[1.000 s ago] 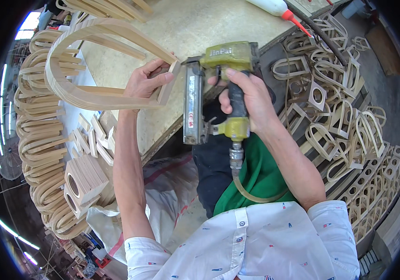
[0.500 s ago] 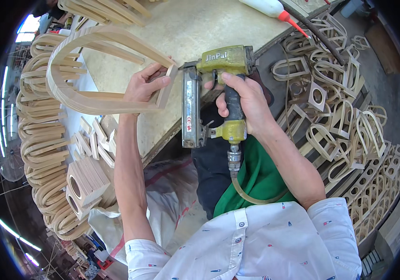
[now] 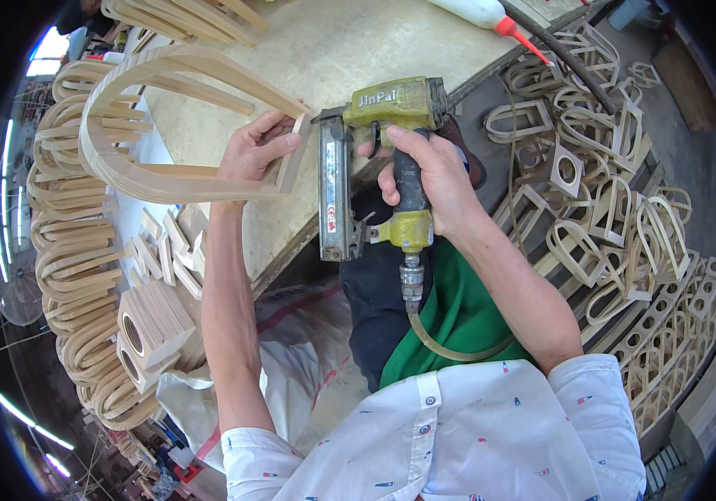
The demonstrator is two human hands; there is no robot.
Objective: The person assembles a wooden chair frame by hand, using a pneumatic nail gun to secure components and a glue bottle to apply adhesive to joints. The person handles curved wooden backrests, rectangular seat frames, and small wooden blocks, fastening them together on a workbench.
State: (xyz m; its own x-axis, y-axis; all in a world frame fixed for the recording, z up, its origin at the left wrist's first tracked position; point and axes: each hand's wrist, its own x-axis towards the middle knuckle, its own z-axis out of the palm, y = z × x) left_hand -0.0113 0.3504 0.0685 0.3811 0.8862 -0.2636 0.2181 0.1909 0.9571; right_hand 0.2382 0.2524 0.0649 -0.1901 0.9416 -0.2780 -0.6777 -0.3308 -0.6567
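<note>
My left hand [image 3: 251, 152] grips an arched wooden frame [image 3: 116, 171] near its straight end, fingers and thumb around the short crosspiece [image 3: 294, 153]. The frame is raised over the worktable, its curved end pointing left. In my right hand [image 3: 435, 171] is a yellow-green pneumatic nail gun [image 3: 391, 102], held by its black grip with the index finger near the trigger. The gun's nose, at its upper left, is right by the frame's upper corner; whether they touch I cannot tell. A hose [image 3: 450, 356] runs from the bottom of the grip.
Arched frames [image 3: 74, 225] are stacked along the left. Loose wood strips [image 3: 162, 250] and blocks with round holes [image 3: 153, 326] lie nearer. A white glue bottle [image 3: 476, 12] with a red tip lies on the worktable [image 3: 325, 50]. Many finished-looking frames [image 3: 617, 184] are piled at right.
The nail gun in my right hand has shifted slightly left and up. The arched frame in my left hand has also moved a little left.
</note>
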